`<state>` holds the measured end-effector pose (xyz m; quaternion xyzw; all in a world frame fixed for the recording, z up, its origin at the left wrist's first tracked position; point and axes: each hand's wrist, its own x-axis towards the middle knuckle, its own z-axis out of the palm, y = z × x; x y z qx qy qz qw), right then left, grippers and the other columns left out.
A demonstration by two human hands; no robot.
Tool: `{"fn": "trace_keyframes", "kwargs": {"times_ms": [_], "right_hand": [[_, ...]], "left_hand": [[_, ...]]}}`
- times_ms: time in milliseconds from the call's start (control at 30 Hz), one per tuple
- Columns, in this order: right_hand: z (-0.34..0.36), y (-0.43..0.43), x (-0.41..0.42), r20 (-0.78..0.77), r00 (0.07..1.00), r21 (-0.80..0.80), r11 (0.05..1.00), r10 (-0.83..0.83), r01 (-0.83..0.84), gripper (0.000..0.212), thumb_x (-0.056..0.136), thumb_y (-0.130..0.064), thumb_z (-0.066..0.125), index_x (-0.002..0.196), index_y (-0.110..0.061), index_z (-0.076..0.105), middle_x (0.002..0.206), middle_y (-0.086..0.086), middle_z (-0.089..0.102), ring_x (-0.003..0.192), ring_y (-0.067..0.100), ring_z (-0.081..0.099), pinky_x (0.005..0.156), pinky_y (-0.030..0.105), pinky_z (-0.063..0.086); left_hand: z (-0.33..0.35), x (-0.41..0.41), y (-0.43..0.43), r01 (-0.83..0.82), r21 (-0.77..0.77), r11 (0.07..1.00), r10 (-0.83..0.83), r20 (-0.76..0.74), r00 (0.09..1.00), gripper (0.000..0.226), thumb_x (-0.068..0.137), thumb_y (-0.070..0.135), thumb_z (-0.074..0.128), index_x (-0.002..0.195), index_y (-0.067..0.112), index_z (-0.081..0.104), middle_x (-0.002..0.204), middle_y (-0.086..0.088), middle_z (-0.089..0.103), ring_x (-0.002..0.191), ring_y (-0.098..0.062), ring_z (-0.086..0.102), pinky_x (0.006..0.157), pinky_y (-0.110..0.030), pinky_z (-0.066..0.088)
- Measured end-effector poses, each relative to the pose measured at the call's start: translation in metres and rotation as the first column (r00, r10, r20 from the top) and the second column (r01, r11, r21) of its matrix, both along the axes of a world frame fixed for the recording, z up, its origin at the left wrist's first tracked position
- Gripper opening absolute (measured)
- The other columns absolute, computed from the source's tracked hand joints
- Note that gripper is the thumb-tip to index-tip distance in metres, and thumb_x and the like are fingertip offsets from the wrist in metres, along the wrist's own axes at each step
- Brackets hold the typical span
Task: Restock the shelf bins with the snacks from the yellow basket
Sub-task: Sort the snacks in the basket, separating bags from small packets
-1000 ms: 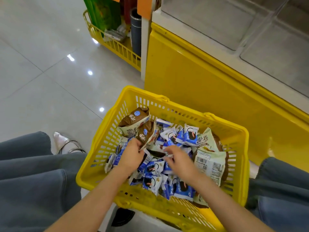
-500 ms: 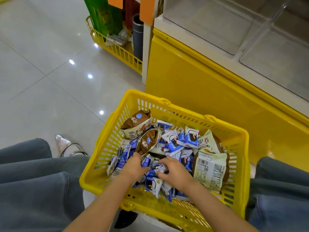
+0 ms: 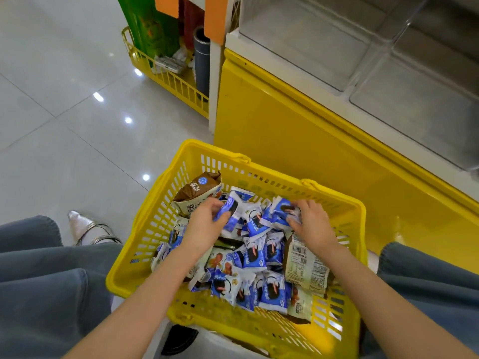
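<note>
Snacks are filling the yellow basket while the left hand is gripping one blue packet and the right hand is clutching a second packet.

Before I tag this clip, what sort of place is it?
Probably a small shop's snack aisle: a yellow shopping basket holding blue snack packets, and clear shelf bins above a yellow display base.
</note>
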<state>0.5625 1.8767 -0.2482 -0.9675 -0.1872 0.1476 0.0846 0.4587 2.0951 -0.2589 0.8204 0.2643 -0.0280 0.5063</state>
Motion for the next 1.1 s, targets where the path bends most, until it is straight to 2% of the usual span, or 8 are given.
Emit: {"fn": "trace_keyframes", "kwargs": {"times_ms": [133,333,400,467,567,733,900,1100], "right_hand": [[-0.007,-0.014,-0.002,-0.011,1.0,0.005,1.0,0.004,-0.004,0.042,0.092,-0.028,0.056,0.131,-0.018,0.045,0.127,0.002,0.051,0.118,0.019,0.045,0.1,0.031,0.036],[0.003,-0.027,-0.002,-0.146,0.989,0.085,0.996,0.005,0.007,0.037,0.094,-0.024,0.053,0.13,-0.016,0.051,0.122,0.003,0.058,0.099,0.015,0.057,0.076,0.025,0.044],[0.005,-0.029,-0.004,-0.182,0.983,0.082,0.996,0.031,-0.016,0.039,0.096,-0.025,0.049,0.133,-0.015,0.048,0.128,0.005,0.055,0.114,0.021,0.054,0.086,0.028,0.043],[0.007,-0.026,-0.009,-0.092,0.995,0.066,0.997,0.038,-0.032,0.04,0.097,-0.025,0.047,0.136,-0.014,0.044,0.138,0.006,0.046,0.13,0.023,0.039,0.104,0.03,0.034],[0.01,-0.002,-0.024,0.019,0.998,0.226,0.972,0.064,-0.066,0.036,0.096,-0.022,0.048,0.131,-0.013,0.048,0.127,0.003,0.05,0.116,0.017,0.049,0.097,0.027,0.039],[-0.011,0.06,-0.073,-0.303,0.917,0.334,0.93,0.259,-0.153,0.039,0.097,-0.026,0.047,0.136,-0.02,0.043,0.132,0.0,0.047,0.117,0.015,0.049,0.098,0.026,0.039],[-0.053,0.095,-0.13,-0.604,0.722,0.221,0.941,0.337,-0.255,0.062,0.093,-0.02,0.055,0.147,-0.019,0.025,0.151,0.003,0.028,0.137,0.022,0.031,0.111,0.033,0.027],[-0.07,0.108,-0.14,-0.546,0.799,0.12,0.967,0.252,-0.222,0.044,0.091,-0.023,0.057,0.133,-0.015,0.044,0.13,0.009,0.048,0.121,0.027,0.044,0.096,0.032,0.036]], "left_hand": [[0.013,0.048,-0.024,0.06,-0.083,0.995,-0.055,0.058,0.997,0.03,0.091,0.019,0.058,0.119,0.008,0.055,0.102,-0.001,0.059,0.091,-0.012,0.054,0.08,-0.021,0.041],[-0.01,0.079,-0.054,0.344,-0.135,0.929,-0.368,-0.24,0.898,0.042,0.092,0.014,0.056,0.131,0.003,0.043,0.132,-0.016,0.051,0.119,-0.028,0.05,0.096,-0.032,0.04],[-0.012,0.072,-0.045,0.408,-0.095,0.908,-0.418,-0.284,0.863,0.043,0.093,0.013,0.054,0.134,0.003,0.041,0.136,-0.015,0.048,0.122,-0.028,0.048,0.099,-0.033,0.039],[-0.004,0.057,-0.026,0.399,0.022,0.917,-0.383,-0.235,0.893,0.043,0.094,0.014,0.052,0.135,0.006,0.042,0.137,-0.012,0.048,0.122,-0.024,0.048,0.098,-0.031,0.038],[0.014,0.015,0.014,0.251,0.206,0.946,-0.244,-0.057,0.968,0.035,0.091,0.016,0.054,0.127,0.017,0.05,0.124,-0.003,0.056,0.097,-0.013,0.056,0.082,-0.023,0.045],[0.038,-0.04,0.064,-0.147,0.431,0.891,0.072,0.186,0.98,0.031,0.089,0.017,0.056,0.12,0.015,0.051,0.117,-0.003,0.053,0.105,-0.019,0.052,0.089,-0.035,0.041],[0.02,-0.074,0.088,-0.189,0.222,0.956,0.217,-0.105,0.971,0.024,0.097,0.025,0.043,0.113,0.009,0.05,0.104,-0.015,0.058,0.099,-0.034,0.057,0.084,-0.047,0.047],[0.009,-0.079,0.085,-0.181,0.209,0.961,0.218,-0.169,0.961,0.028,0.098,0.04,0.029,0.086,0.016,0.038,0.068,-0.002,0.051,0.063,-0.02,0.052,0.049,-0.03,0.029]]}}
